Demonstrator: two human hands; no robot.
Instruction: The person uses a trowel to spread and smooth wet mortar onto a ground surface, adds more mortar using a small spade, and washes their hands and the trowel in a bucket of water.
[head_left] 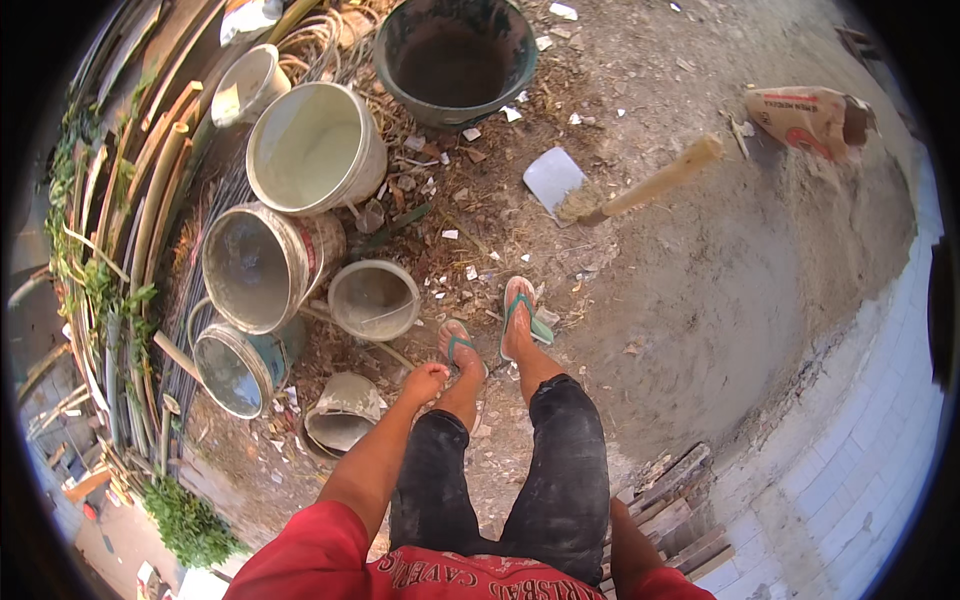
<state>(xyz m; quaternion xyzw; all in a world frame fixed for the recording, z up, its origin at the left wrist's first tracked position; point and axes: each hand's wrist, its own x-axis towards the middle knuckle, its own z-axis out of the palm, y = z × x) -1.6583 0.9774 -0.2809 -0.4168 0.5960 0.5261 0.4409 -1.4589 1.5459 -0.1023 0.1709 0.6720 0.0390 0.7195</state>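
My left hand (427, 382) hangs in front of my left knee with its fingers curled in. I see nothing in it. The round grey bucket (375, 300) is the vessel nearest to it, and a dirty, tipped bucket (343, 412) lies just to its left. My right arm (632, 545) hangs beside my right thigh. The fingers of that hand are hidden, so I cannot make out what they do. Ahead of my feet, a hoe (655, 185) with a wooden handle and a pale flat blade lies on the ground, with grey mortar stuck where they join.
A large dark tub (450, 70) stands at the top, with a white bucket (315, 150) left of it. More buckets (250, 268) lie at the left beside bamboo poles (155, 210). Grey wet mortar (700, 330) spreads at the right, below a torn paper sack (810, 120). Planks (675, 490) lie near my right leg.
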